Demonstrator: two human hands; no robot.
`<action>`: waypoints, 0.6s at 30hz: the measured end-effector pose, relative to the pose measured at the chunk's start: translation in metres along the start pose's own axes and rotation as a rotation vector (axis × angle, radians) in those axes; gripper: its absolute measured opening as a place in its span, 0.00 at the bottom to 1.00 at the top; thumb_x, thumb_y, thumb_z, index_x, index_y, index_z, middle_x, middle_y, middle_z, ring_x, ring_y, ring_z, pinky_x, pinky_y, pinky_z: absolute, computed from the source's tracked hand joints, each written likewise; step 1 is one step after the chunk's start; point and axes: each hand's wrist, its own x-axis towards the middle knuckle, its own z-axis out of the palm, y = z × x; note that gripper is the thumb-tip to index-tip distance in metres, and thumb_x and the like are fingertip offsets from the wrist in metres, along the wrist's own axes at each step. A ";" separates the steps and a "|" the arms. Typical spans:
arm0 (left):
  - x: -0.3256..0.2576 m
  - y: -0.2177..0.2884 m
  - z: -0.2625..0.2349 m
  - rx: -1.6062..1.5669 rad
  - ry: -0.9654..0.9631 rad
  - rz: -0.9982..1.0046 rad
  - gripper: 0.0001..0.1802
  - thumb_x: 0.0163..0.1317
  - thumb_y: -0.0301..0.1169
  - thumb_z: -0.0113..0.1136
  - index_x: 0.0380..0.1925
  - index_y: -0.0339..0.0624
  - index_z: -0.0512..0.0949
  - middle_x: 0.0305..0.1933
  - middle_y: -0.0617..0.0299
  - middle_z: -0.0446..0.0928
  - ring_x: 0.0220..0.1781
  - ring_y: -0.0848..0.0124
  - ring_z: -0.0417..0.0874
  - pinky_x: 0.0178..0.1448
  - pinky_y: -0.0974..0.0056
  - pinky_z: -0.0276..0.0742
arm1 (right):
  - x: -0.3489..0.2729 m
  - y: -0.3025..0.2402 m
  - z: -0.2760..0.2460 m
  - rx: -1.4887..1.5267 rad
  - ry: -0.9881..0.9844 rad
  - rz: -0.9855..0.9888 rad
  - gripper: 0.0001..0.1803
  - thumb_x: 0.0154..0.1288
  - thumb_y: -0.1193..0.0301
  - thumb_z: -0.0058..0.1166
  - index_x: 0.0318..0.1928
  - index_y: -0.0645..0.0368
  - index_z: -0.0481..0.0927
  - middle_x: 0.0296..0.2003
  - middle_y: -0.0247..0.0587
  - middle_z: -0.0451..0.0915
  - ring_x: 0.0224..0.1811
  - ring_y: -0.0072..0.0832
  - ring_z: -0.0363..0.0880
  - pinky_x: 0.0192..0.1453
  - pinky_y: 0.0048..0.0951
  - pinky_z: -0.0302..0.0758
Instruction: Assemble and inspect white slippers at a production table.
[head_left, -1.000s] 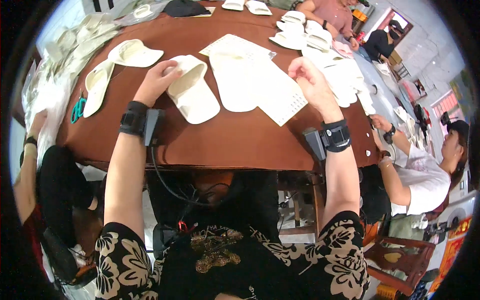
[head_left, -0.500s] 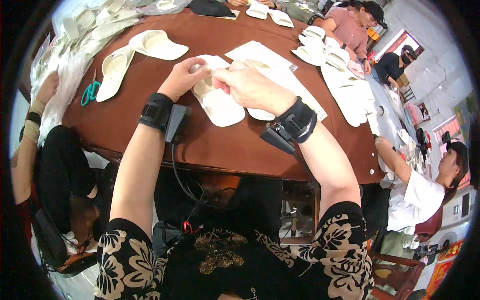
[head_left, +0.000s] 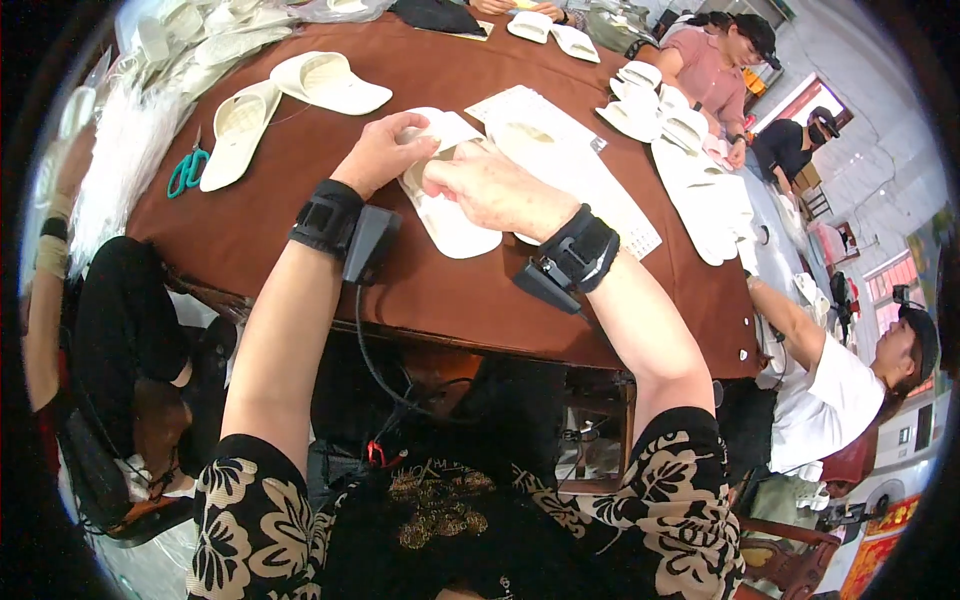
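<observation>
A cream slide slipper [head_left: 455,228] lies on the brown-covered table in front of me, its toe end pointing away. My left hand [head_left: 385,152] grips its upper edge, thumb and fingers closed around the strap. Over the same slipper, my right hand [head_left: 500,190] is closed with its fingertips bent down at the strap opening. Whatever those fingertips pinch, if anything, is too small or hidden to make out. Just right of it, a second cream slipper [head_left: 518,142] is partly covered by my right hand. Both wrists wear black straps with a small box.
Two cream slippers [head_left: 240,135] and teal-handled scissors [head_left: 187,172] lie to the left. A white sheet [head_left: 610,195] is at right, beside piled slippers [head_left: 690,205]. White threads [head_left: 125,170] and bagged slippers hang over the left edge. Several people work around the table.
My right hand has drawn slightly nearer to me over the slipper, and its fingertips sit lower. The left hand keeps its hold. The whole view has shifted a little.
</observation>
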 end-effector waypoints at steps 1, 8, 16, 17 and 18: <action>0.000 0.000 0.000 0.007 0.000 -0.002 0.26 0.58 0.41 0.61 0.50 0.33 0.73 0.43 0.55 0.78 0.45 0.72 0.76 0.50 0.67 0.72 | -0.002 0.000 0.000 0.000 0.005 -0.003 0.13 0.57 0.77 0.46 0.42 0.49 0.76 0.39 0.47 0.75 0.48 0.45 0.70 0.53 0.41 0.67; 0.001 -0.002 0.004 -0.055 0.062 0.016 0.27 0.52 0.44 0.64 0.46 0.34 0.76 0.39 0.51 0.79 0.42 0.68 0.78 0.48 0.65 0.74 | -0.008 0.007 0.001 0.342 0.058 0.002 0.12 0.58 0.79 0.41 0.39 0.53 0.75 0.36 0.45 0.75 0.44 0.42 0.73 0.49 0.37 0.70; 0.001 -0.004 0.002 -0.052 0.041 0.014 0.27 0.53 0.44 0.63 0.46 0.34 0.75 0.40 0.51 0.79 0.41 0.68 0.78 0.47 0.65 0.73 | -0.018 0.014 -0.001 0.476 0.159 -0.043 0.12 0.57 0.82 0.37 0.36 0.55 0.73 0.33 0.44 0.74 0.42 0.38 0.73 0.45 0.35 0.71; 0.001 -0.004 0.003 -0.045 0.044 0.025 0.27 0.53 0.44 0.63 0.46 0.34 0.75 0.40 0.51 0.79 0.41 0.68 0.78 0.47 0.65 0.73 | -0.017 0.013 0.000 0.469 0.162 -0.056 0.13 0.57 0.82 0.36 0.37 0.55 0.73 0.34 0.45 0.75 0.42 0.39 0.73 0.45 0.36 0.72; 0.001 -0.004 0.003 -0.047 0.045 0.024 0.27 0.53 0.44 0.63 0.46 0.34 0.75 0.40 0.51 0.79 0.41 0.68 0.78 0.47 0.65 0.73 | -0.017 0.013 0.001 0.463 0.166 -0.069 0.13 0.57 0.82 0.36 0.37 0.55 0.73 0.34 0.46 0.75 0.42 0.40 0.74 0.45 0.36 0.72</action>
